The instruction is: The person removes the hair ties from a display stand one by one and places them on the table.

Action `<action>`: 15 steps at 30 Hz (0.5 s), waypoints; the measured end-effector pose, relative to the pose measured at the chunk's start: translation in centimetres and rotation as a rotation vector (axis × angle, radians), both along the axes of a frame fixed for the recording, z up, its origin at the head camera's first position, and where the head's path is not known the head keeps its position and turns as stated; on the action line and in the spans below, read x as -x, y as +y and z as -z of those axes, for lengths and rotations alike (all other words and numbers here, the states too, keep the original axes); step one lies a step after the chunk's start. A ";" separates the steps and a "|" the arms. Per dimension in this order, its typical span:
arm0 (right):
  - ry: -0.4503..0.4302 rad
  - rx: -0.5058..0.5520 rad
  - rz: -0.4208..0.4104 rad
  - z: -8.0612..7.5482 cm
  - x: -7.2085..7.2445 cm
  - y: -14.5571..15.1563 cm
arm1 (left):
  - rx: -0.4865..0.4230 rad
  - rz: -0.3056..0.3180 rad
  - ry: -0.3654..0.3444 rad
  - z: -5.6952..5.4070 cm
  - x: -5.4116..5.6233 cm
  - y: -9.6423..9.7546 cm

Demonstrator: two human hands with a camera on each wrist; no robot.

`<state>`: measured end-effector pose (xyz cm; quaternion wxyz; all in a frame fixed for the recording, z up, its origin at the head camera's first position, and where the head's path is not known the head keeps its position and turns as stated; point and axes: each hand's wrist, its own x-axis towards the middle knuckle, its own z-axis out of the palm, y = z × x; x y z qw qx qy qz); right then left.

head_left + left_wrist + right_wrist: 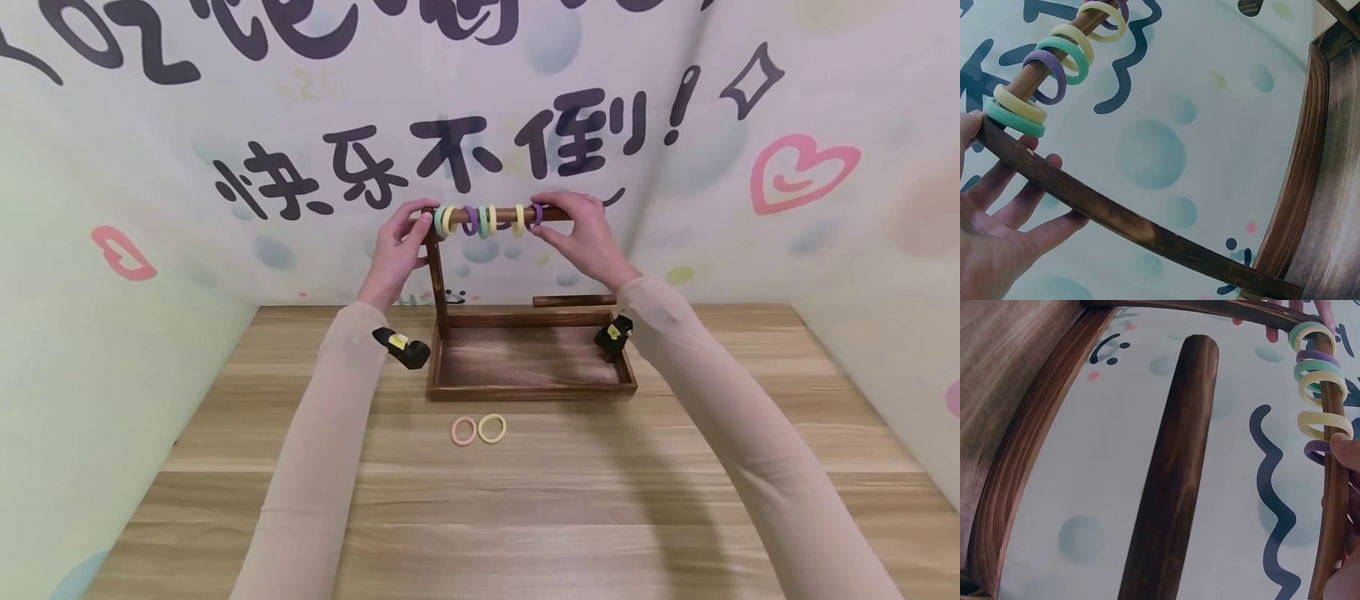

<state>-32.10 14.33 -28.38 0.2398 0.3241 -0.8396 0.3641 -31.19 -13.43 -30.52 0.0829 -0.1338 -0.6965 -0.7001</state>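
A wooden rod [506, 214] stretches out from the top of an upright wooden post [438, 287], with several green, yellow and purple rings hung along it. My left hand [393, 250] grips the post's top corner, thumb in front and fingers behind, beside a green ring [1013, 120] and a yellow ring [1020, 104]. At the rod's other part, my right hand [588, 237] pinches the endmost purple ring [537, 215] between thumb and index finger. The rod passes into that hand, whose remaining fingers are partly hidden in the right wrist view.
The post rises from the left end of a shallow wooden tray [532, 393] on the wood-grain table [480, 517]. Another wooden bar [573, 301] stands at the tray's right. A pink ring [453, 432] and a yellow ring [481, 428] lie in front. A printed wall is behind.
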 end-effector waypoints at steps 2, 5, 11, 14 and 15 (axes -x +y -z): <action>-0.004 0.015 -0.013 -0.1 0.0 0.2 | -0.003 -0.004 -0.003 -0.1 0.0 0.0; -0.014 0.029 -0.015 -0.2 -0.1 0.6 | -0.007 -0.004 -0.007 -0.2 -0.1 0.0; -0.042 0.055 -0.001 -0.2 -0.3 1.4 | 0.012 -0.005 -0.008 -0.2 -0.2 0.0; -0.053 0.066 -0.008 -0.2 -0.4 1.7 | 0.031 -0.006 -0.001 -0.2 -0.2 -0.1; -0.057 0.069 -0.012 -0.1 -0.5 1.9 | 0.032 -0.003 0.002 -0.1 -0.2 -0.1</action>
